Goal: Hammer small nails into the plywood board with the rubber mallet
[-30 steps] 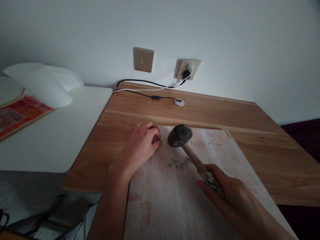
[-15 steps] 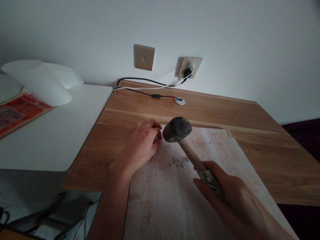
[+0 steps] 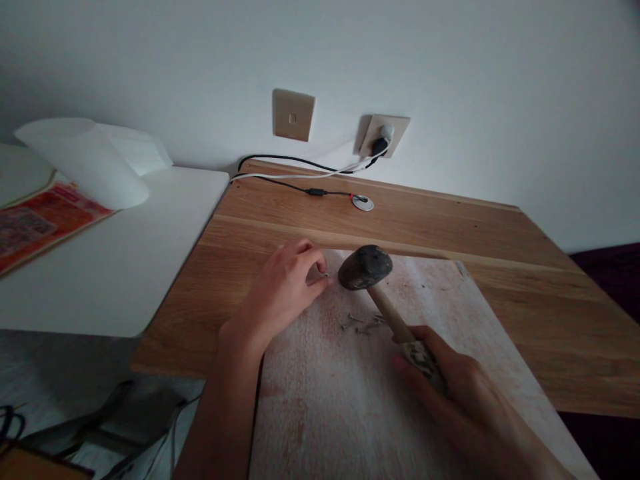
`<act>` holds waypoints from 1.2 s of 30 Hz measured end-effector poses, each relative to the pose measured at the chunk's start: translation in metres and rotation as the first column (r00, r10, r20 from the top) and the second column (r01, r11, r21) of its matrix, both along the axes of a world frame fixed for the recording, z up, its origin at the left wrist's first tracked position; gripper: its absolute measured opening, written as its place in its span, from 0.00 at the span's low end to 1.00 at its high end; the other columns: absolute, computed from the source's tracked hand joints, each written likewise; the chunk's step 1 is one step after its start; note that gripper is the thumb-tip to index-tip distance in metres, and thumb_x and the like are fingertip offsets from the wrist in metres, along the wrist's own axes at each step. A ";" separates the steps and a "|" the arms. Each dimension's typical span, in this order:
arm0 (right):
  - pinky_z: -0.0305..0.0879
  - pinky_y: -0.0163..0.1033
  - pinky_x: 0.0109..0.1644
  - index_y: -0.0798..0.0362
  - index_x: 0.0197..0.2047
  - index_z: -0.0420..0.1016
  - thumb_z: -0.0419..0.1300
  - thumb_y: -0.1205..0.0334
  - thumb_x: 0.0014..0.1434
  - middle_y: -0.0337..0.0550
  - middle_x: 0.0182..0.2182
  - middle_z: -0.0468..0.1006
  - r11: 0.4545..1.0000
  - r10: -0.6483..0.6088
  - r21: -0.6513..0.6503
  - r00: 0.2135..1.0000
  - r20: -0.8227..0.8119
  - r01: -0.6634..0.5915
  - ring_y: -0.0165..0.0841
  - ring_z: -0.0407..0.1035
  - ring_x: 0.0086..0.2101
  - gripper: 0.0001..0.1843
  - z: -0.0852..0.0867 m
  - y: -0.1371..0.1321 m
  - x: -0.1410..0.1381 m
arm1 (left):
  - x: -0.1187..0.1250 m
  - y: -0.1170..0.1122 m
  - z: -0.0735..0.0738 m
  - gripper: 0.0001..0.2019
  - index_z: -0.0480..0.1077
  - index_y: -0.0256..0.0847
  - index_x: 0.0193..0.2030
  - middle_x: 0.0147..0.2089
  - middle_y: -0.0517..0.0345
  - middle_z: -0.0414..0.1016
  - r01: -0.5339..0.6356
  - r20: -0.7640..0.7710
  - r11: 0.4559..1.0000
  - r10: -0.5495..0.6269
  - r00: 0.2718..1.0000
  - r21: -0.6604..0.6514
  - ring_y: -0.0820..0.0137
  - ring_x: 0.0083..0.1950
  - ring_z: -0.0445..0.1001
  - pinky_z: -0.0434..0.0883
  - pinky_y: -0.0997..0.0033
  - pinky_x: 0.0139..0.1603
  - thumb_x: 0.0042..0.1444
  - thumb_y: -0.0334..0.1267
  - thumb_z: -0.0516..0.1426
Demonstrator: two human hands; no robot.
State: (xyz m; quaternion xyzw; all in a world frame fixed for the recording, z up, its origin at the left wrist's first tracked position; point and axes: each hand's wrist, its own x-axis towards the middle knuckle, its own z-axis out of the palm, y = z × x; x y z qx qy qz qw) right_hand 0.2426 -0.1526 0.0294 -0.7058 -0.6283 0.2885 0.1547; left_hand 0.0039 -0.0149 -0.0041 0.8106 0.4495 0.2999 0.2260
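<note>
In the head view, my left hand (image 3: 287,283) rests at the far left corner of the pale, scuffed board (image 3: 320,413). Thumb and forefinger are curled together round a small nail (image 3: 326,275); only its head end shows, and the rest is hidden. My right hand (image 3: 460,380) is wrapped round the wooden handle of a mallet (image 3: 367,267) with a dark, rounded head. That head is tilted above the board, just right of my left fingertips and apart from them. Several loose nails (image 3: 357,325) lie on the board between my hands, partly behind the handle.
The board lies on a wooden table (image 3: 200,300) against the wall. Black and white cables run along the back to a wall socket (image 3: 385,137) and a round grommet (image 3: 363,203). At left, a white table (image 3: 100,287) carries a white roll (image 3: 95,163) and a red-orange packet (image 3: 45,220).
The mallet head has moved a little right and down, away from my left fingers. My left thumb reaches further forward beside the nail. The whole view has shifted slightly.
</note>
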 end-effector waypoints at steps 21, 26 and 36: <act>0.71 0.40 0.31 0.49 0.46 0.76 0.56 0.41 0.69 0.40 0.27 0.82 0.997 -0.073 0.003 0.980 -0.185 0.075 0.38 0.78 0.26 0.20 -0.001 0.002 -0.008 | 0.004 -0.003 0.000 0.07 0.74 0.41 0.35 0.36 0.60 0.78 -0.016 -0.024 1.000 0.016 1.000 -0.027 0.68 0.39 0.75 0.68 0.67 0.40 0.60 0.30 0.68; 0.73 0.39 0.32 0.50 0.46 0.76 0.56 0.42 0.69 0.40 0.26 0.82 0.999 -0.043 0.012 0.981 -0.188 0.047 0.37 0.77 0.25 0.20 -0.003 0.003 -0.005 | 0.004 -0.003 0.001 0.08 0.73 0.41 0.33 0.36 0.60 0.78 -0.028 -0.053 0.999 0.027 0.998 -0.019 0.68 0.38 0.75 0.68 0.66 0.40 0.59 0.31 0.68; 0.74 0.39 0.30 0.49 0.47 0.75 0.56 0.42 0.70 0.43 0.29 0.85 1.000 -0.009 0.017 0.982 -0.187 0.013 0.40 0.81 0.28 0.19 -0.006 0.004 -0.002 | 0.003 -0.001 -0.002 0.08 0.72 0.42 0.33 0.35 0.61 0.77 -0.020 -0.063 1.000 0.021 0.998 0.010 0.67 0.39 0.75 0.70 0.66 0.42 0.60 0.30 0.67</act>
